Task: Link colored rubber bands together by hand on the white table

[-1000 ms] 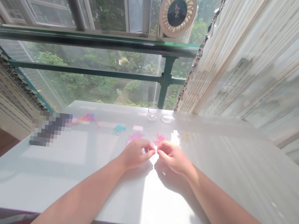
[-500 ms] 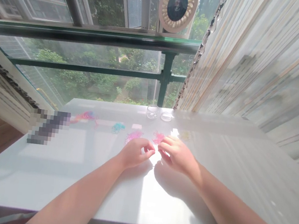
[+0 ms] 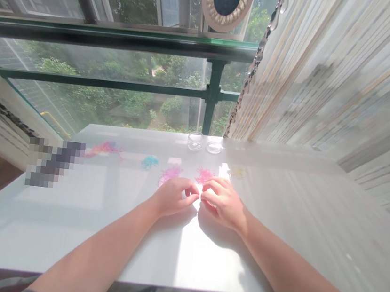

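My left hand (image 3: 174, 197) is closed in a pinch over the middle of the white table (image 3: 74, 226), thumb and forefinger together. Facing it, my right hand (image 3: 225, 202) has its fingers curled in a pinch too, the fingertips almost meeting the left ones. Whatever lies between them is too small to make out. Just beyond my right fingers is a heap of thin hot-pink strands or loops (image 3: 204, 174). A purplish-pink heap (image 3: 170, 174) lies behind my left hand. Farther left sits a small turquoise heap (image 3: 150, 162); a pale yellow heap (image 3: 239, 172) lies behind my right hand.
A clear round container (image 3: 194, 141) and a low clear dish or lid (image 3: 213, 147) stand at the table's back edge. At the left lie a mixed-colour heap (image 3: 107, 148) and a pixelated dark object (image 3: 56, 162). String curtains (image 3: 312, 84) hang at the right beside the window railing (image 3: 123, 39).
The whole view has shifted slightly, so everything sits a little left and higher. My fingertips look a bit closer together; both hands keep their pinch.
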### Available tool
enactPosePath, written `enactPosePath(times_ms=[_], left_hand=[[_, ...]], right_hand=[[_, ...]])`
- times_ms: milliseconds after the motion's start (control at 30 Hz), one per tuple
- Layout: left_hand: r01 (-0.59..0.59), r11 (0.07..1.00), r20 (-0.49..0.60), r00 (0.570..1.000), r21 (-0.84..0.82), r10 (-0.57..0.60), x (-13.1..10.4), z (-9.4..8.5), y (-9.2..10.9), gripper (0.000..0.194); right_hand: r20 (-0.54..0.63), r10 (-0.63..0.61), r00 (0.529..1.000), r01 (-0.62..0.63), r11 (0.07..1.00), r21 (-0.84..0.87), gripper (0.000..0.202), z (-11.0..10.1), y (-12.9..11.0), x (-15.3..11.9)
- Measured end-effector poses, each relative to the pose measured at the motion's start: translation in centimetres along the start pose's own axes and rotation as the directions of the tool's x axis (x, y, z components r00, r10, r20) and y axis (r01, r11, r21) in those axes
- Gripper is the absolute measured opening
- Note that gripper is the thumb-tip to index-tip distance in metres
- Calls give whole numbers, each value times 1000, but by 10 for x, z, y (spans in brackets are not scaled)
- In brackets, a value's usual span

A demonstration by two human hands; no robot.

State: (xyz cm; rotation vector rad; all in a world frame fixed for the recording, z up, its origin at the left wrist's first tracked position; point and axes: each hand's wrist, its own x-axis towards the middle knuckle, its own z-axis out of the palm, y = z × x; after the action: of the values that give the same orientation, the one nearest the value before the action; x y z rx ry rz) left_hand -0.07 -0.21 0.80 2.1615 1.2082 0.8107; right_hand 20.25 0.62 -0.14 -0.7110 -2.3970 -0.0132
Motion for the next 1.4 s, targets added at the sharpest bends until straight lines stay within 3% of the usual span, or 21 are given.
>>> enactPosePath(times_ms=[633,833,1000,1133,1267,1400], left_hand=[[4,1000,-5,1000,7,-4,0,-1,-2,11],[10,1000,0,1000,4,-10,0,-1,-2,13],[-2,1000,-11,1000,11,2,1,0,-2,13],[4,1000,-3,1000,19,-4,1,-1,-2,13],[7,1000,5,1000,19,-7,1,-1,-2,12],[20,1000,-1,1000,15,-20,0,-1,-3,11]], right_hand=[[10,94,995,-95,991,89,14,-2,9,-1],[24,70,997,-69,996,-50,14,-2,10,-2],[86,162,983,-139,964,-228,34,0,1,0],[77,186,980,-158,947,-279,39,2,-2,-1],[20,175,984,-165,954,-252,39,2,0,0],[-20,168,986,-169,979,-117,30,2,4,-2]])
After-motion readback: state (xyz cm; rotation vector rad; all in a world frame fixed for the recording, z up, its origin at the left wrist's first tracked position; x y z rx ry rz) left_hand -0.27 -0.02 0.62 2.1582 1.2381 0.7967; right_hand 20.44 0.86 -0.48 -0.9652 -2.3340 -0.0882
